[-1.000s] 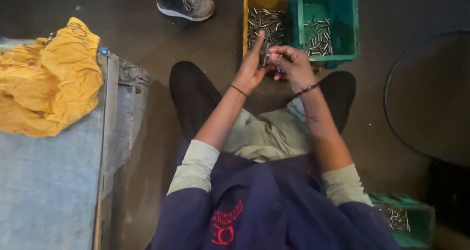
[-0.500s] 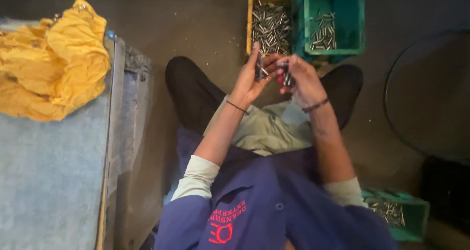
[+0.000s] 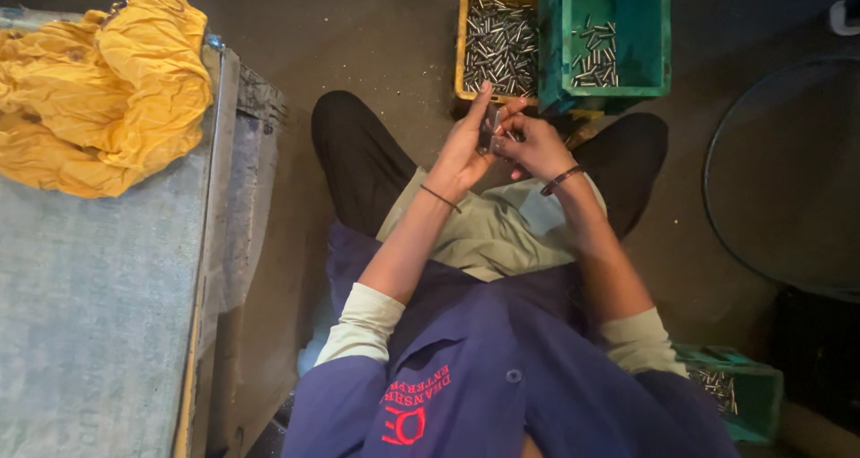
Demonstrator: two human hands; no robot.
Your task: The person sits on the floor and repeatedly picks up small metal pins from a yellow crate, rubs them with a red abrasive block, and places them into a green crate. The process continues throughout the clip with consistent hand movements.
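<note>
My left hand (image 3: 466,140) and my right hand (image 3: 536,144) meet above my lap, just in front of two crates. Together they pinch a small dark metal piece (image 3: 490,125) between the fingers; its exact shape is hidden by the fingers. Right beyond the hands stands a yellow crate (image 3: 464,46) filled with several small metal pins. Beside it on the right is a green crate (image 3: 658,37) holding fewer pins of the same kind. A thin band circles each wrist.
A grey-blue workbench (image 3: 98,315) runs along the left, with a crumpled yellow cloth (image 3: 98,90) on its far end. A dark ring (image 3: 717,198) lies on the floor at right. Another green crate (image 3: 748,400) with pins sits at lower right.
Both hands have drawn slightly back from the crates toward my lap while still working the small piece. The view shifted, and the shoe seen at the top earlier is out of sight.
</note>
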